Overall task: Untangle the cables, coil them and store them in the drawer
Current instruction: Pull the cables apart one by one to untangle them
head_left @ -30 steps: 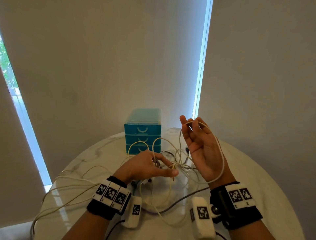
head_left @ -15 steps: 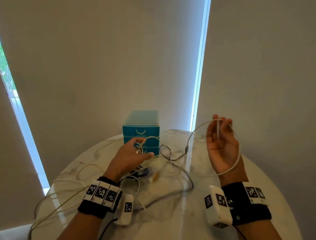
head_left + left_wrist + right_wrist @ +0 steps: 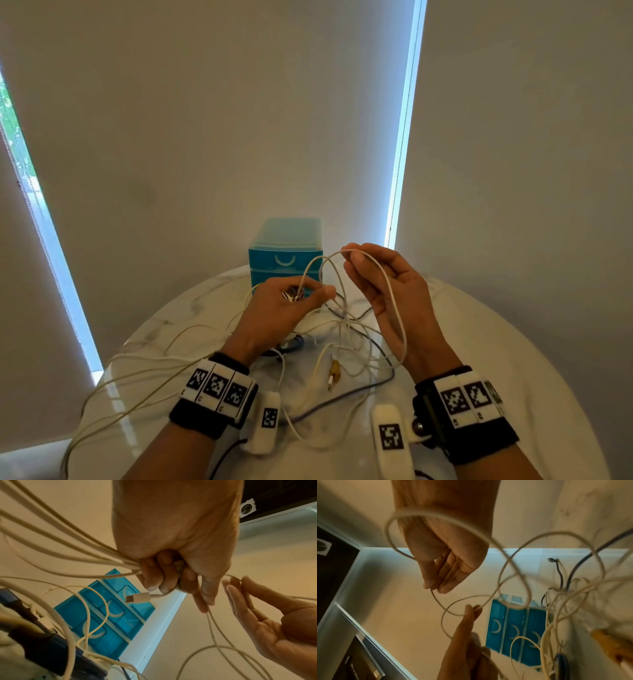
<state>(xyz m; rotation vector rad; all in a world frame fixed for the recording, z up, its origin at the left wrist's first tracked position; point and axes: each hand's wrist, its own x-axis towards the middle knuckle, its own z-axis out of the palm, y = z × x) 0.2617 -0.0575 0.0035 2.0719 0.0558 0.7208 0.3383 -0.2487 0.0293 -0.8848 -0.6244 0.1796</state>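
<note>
Left hand: the left hand (image 3: 281, 310) is raised above the round white marble table (image 3: 513, 359), fingers curled tight round several strands of thin white cable (image 3: 394, 298) and its white USB plug (image 3: 138, 597).
Right hand: the right hand (image 3: 387, 291) is raised to the right, palm up, fingertips pinching a loop of the same cable.
Tangle: pale and dark cables (image 3: 346, 346) lie on the table between the wrists.
Drawer unit: the small teal plastic drawer unit (image 3: 286, 255) stands at the table's far edge, drawers closed.

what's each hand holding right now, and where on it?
Left hand grips a bundle of white cable strands, a USB plug poking out below the fingers. Right hand holds a loop of white cable at its fingertips.
</note>
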